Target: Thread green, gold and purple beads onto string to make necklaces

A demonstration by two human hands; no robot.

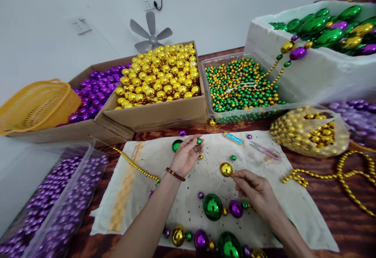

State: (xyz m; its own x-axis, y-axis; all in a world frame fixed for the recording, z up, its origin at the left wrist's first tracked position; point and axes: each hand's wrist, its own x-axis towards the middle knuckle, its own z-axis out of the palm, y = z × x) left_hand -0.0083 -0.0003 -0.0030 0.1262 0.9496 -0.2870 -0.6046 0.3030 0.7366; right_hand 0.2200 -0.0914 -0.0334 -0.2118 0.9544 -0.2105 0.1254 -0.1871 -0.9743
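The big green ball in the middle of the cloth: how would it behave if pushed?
The big green ball would probably roll, being round, though the purple ball lined up with it might drag along. Its glossy surface suggests a slippery grip. The cloth beneath may slow it slightly.

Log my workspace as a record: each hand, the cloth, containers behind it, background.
Left hand: holding small green bead
Right hand: pinching at the edge of a gold ball
White cloth: strung beads, scissors, blue strip
Containers: cardboard box of gold balls; clear tub of green and gold beads
Background: gray fan, wall socket
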